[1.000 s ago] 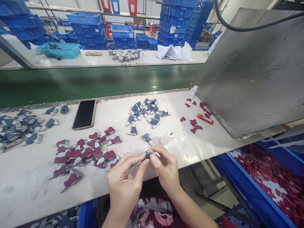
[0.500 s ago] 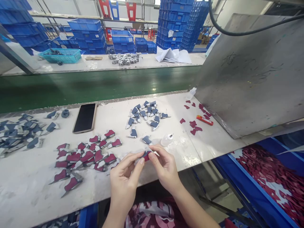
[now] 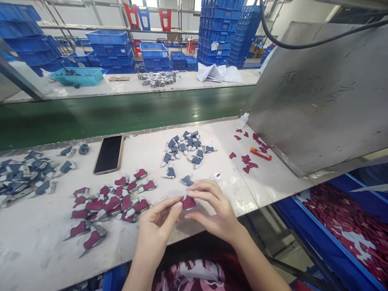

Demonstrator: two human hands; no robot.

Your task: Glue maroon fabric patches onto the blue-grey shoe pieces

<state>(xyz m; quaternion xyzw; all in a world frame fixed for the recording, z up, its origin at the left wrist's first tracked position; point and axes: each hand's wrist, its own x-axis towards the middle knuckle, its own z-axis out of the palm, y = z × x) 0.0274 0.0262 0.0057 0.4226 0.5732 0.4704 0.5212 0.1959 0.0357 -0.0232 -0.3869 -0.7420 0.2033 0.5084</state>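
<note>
Near the table's front edge, my left hand pinches a small part with a dark red face between thumb and fingers. My right hand is at the part's right side, thumb and fingers apart, its fingertips by the part's upper edge. Left of my hands lies a group of red-faced parts. Beyond them is a group of blue-faced parts, with a single blue-faced part just above my fingers. A small clear bottle is partly hidden behind my right hand.
A phone and a pile of blue-grey parts lie at the left. Loose red pieces and an orange tube are at the right, beside a metal panel. A blue bin of red pieces stands lower right.
The held part has turned to show more of its red face. My right thumb has come away from it and the right fingers have spread. The bottle is now more covered.
</note>
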